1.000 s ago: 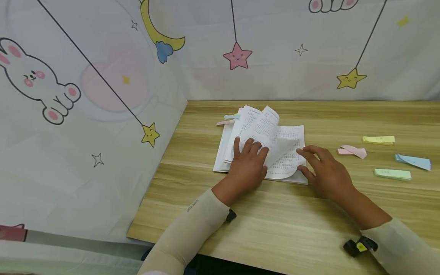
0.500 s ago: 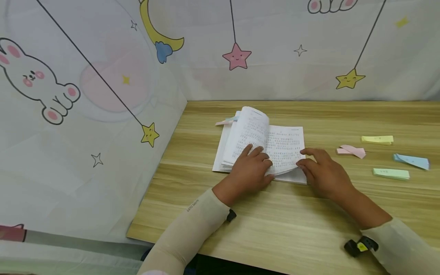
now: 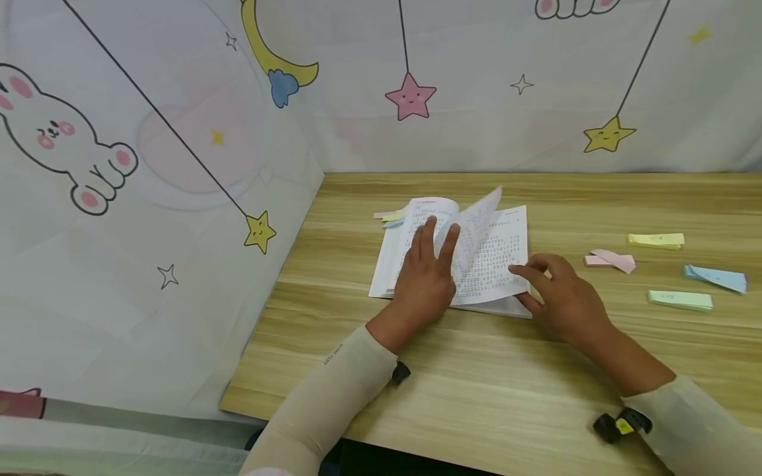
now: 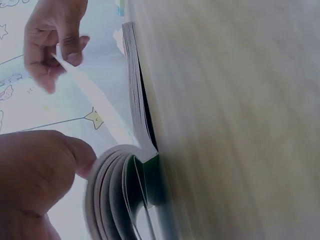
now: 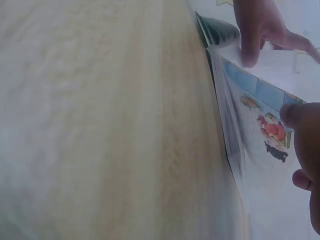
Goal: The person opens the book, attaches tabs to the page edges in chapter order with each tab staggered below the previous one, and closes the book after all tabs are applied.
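Note:
An open book (image 3: 494,258) with rows of small print lies on the table. My left hand (image 3: 424,264) rests on its left-hand pages, index and middle fingers spread; in the left wrist view the pages (image 4: 107,185) curve up under my left thumb. One loose leaf (image 3: 481,218) stands up near the middle fold. My right hand (image 3: 565,291) pinches the lower right corner of a page, lifting it off the pages beneath, as the left wrist view shows. Coloured pictures (image 5: 272,127) show on that page's underside in the right wrist view. Pink, yellow and blue paper tabs (image 3: 393,217) stick out at the book's left edge.
To the right on the wooden table (image 3: 476,370) lie folded paper strips: yellow (image 3: 656,240), pink (image 3: 610,261), blue (image 3: 716,277) and green (image 3: 680,301). A cartoon-printed cloth (image 3: 476,132) stands behind and at the left. The table's front edge runs below my arms.
The page under my right hand has risen and flattened, still pinched at its corner. My left hand has moved up the left-hand pages, fingers more spread. A loose leaf now stands near the fold.

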Demonstrator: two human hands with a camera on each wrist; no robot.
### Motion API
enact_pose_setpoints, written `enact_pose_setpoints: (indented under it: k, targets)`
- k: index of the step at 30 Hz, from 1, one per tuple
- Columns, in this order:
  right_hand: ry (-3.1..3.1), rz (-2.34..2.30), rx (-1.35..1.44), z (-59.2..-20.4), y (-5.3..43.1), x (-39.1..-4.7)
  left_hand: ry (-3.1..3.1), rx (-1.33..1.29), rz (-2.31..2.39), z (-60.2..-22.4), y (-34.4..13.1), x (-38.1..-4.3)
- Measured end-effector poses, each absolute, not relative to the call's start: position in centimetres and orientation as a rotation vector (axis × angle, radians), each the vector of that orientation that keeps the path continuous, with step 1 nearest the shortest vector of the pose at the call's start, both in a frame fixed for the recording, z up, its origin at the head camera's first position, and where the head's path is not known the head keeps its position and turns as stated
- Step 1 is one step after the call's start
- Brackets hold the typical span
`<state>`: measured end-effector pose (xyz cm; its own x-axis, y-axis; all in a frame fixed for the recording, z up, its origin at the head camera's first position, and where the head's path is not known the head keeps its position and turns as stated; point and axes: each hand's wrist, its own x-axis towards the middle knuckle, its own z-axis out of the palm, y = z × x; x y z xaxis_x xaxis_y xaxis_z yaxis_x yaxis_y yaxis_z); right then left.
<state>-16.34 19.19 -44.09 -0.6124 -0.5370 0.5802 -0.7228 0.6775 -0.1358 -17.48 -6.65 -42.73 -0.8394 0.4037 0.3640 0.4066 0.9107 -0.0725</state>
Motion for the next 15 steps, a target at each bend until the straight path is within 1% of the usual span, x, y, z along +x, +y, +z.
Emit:
enact_pose_setpoints:
  k: [2,8,12,15]
  targets:
    - [-2.421,0.475,0.983,-44.25,19.23,-16.34,-2.687,-0.613,0.070,-42.51,-6.69,-17.42]
    - [-2.496,0.522,0.949,-44.29,18.88,-16.36,-2.769,-0.816,0.163,-42.16,-6.41,-17.06]
    - [-2.452,0.561,1.024,-44.08,18.55,-16.35,-2.795,-0.795,0.141,-42.37,-6.28,-17.03]
    - [-2.481,0.589,1.070,-43.96,18.23,-16.16,-2.777,-0.700,0.095,-42.54,-6.24,-17.11]
